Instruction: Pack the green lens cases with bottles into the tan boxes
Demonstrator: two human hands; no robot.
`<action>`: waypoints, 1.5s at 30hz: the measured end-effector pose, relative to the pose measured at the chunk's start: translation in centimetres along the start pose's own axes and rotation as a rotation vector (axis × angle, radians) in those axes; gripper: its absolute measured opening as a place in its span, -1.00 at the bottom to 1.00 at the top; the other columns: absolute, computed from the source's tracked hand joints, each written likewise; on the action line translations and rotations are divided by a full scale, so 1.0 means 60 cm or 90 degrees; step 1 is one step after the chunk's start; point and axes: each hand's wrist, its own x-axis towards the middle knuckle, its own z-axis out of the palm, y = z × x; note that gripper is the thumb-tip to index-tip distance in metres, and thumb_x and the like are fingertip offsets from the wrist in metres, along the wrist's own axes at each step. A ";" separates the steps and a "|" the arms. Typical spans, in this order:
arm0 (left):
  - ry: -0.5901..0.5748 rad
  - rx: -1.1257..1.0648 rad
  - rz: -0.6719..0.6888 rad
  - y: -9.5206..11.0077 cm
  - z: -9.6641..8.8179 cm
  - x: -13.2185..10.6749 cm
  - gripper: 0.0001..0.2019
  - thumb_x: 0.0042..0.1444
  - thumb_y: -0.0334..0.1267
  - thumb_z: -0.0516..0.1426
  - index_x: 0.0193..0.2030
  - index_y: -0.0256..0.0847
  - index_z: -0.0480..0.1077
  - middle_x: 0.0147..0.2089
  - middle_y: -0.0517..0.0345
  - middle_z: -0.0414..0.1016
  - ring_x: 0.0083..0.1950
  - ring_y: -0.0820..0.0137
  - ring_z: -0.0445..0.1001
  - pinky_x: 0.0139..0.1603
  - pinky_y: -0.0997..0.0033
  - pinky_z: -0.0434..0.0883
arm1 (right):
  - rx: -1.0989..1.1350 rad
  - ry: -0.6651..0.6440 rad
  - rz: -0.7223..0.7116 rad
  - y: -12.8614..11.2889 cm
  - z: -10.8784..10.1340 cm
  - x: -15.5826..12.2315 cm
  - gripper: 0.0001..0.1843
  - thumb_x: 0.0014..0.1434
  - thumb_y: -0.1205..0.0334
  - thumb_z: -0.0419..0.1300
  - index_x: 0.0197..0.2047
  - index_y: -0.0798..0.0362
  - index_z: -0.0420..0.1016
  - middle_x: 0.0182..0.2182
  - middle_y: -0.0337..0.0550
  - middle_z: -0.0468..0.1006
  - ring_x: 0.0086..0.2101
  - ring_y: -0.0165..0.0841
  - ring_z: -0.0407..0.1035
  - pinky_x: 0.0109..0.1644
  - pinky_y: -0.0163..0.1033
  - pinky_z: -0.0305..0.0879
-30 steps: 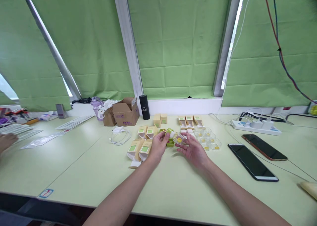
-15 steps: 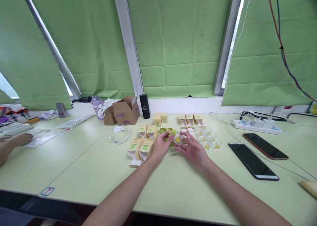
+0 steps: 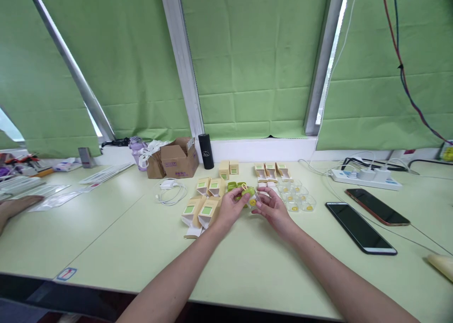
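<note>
A green-capped clear case (image 3: 250, 198) hangs between both hands, just above the tabletop (image 3: 141, 238). The left hand (image 3: 229, 206) pinches its green end with curled fingers; the right hand (image 3: 274, 209) closes its fingertips on the clear end. The case sits just right of the open yellow cartons (image 3: 202, 208), and more clear cases (image 3: 297, 198) lie farther right.

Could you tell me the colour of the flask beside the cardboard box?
The flask is black; head view.

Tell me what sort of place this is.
Probably an office worktable used for packing small goods: rows of small cartons and clear cases on a long table, a power strip, green window blinds.
</note>
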 end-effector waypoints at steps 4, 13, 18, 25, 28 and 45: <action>0.015 0.003 0.007 -0.003 -0.002 0.001 -0.46 0.04 0.08 0.48 0.06 -0.23 0.67 0.03 -0.11 0.71 0.06 0.13 0.64 0.12 0.20 0.54 | -0.011 0.000 -0.005 -0.002 0.005 -0.001 -0.35 -0.11 0.13 0.66 0.02 -0.12 0.52 -0.29 -0.29 0.59 -0.29 -0.33 0.48 -0.11 -0.10 0.59; 0.032 0.012 0.029 -0.014 -0.003 0.004 -0.48 0.02 0.05 0.49 0.03 -0.24 0.67 0.01 -0.16 0.71 0.03 0.11 0.66 0.08 0.17 0.57 | -0.040 0.006 -0.032 0.005 0.005 0.003 -0.35 -0.11 0.16 0.63 0.03 -0.12 0.51 -0.24 -0.25 0.58 -0.26 -0.28 0.50 -0.19 -0.13 0.59; 0.028 0.019 0.024 -0.013 -0.004 0.004 -0.46 0.03 0.06 0.49 0.05 -0.26 0.67 0.00 -0.17 0.71 0.01 0.10 0.66 0.06 0.16 0.58 | -0.087 0.008 -0.055 0.003 0.006 0.001 -0.36 -0.07 0.18 0.60 0.06 -0.12 0.49 -0.15 -0.21 0.59 -0.26 -0.30 0.50 -0.21 -0.14 0.58; 0.018 0.037 0.014 -0.010 -0.006 0.002 -0.47 0.05 0.06 0.48 0.05 -0.26 0.66 0.03 -0.18 0.70 0.04 0.10 0.65 0.10 0.16 0.56 | -0.105 0.007 -0.065 0.006 0.010 -0.002 -0.33 -0.04 0.16 0.59 0.11 -0.14 0.45 -0.15 -0.23 0.54 -0.29 -0.33 0.48 -0.23 -0.14 0.57; 0.017 0.055 0.014 -0.007 -0.005 0.002 -0.46 0.08 0.09 0.46 0.07 -0.26 0.64 0.10 -0.20 0.67 0.11 0.09 0.62 0.16 0.13 0.53 | -0.111 0.000 -0.066 0.005 0.010 -0.003 -0.33 -0.02 0.14 0.59 0.11 -0.15 0.43 -0.14 -0.23 0.53 -0.29 -0.34 0.48 -0.21 -0.13 0.58; -0.055 0.052 0.050 0.015 -0.005 -0.018 -0.57 0.13 -0.11 0.42 0.07 -0.20 0.48 0.10 -0.06 0.51 0.08 0.23 0.48 0.11 0.26 0.46 | -0.151 -0.015 -0.090 0.005 0.007 -0.001 -0.44 0.13 -0.11 0.51 0.10 -0.17 0.43 -0.06 -0.16 0.60 -0.17 -0.24 0.55 -0.12 -0.08 0.58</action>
